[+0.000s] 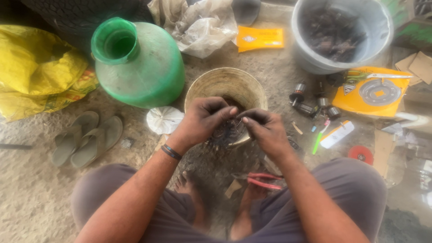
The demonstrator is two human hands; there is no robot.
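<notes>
Both hands, left hand [202,118] and right hand [265,128], pinch a dark wire bundle [227,132] above the sandy floor [31,193].

A: Ground? [36,198]

B: Bare, sandy, gritty. Green jug [144,67] upper left, yellow sack [36,72] beside it, grey sandals [85,137] below.

A: Centre?

B: Worn tan bucket [225,85], white wad [164,119] just left. Red-handled pliers [263,180] near the feet.

A: Right side?

B: Grey tub [342,40], yellow box [373,92], small metal cylinders [310,101], red disc [361,154].
</notes>
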